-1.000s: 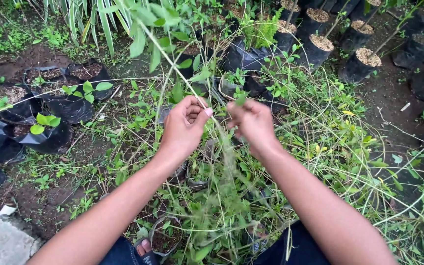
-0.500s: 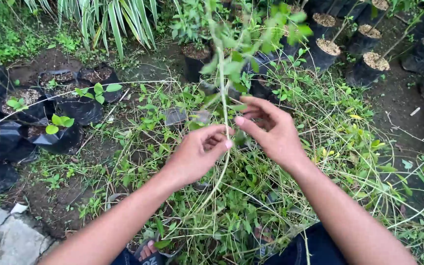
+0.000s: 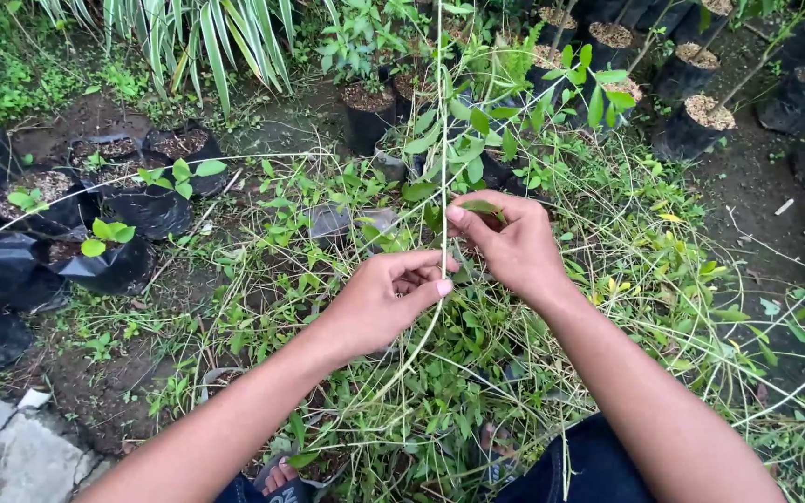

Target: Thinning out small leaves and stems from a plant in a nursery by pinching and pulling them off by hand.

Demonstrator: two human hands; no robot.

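Observation:
A long thin green stem (image 3: 442,140) with small leaves rises upright through the middle of the head view. My left hand (image 3: 379,300) pinches it low down between thumb and fingers. My right hand (image 3: 510,244) sits just above and to the right, its fingertips closed on a leaf of the same stem. Below both hands lies a tangle of pale vines and green shoots (image 3: 477,373). My dark trouser legs (image 3: 589,466) and a sandalled foot (image 3: 277,477) show at the bottom edge.
Black grow bags with small seedlings (image 3: 114,251) stand on bare soil at the left. More black bags filled with husk (image 3: 696,126) line the top right. A striped-leaf plant (image 3: 207,37) grows at top left. Stone paving (image 3: 2,456) lies at bottom left.
The stem has swung from a slant to upright. My left hand dropped lower along it; my right hand moved from open beside it to pinching a leaf.

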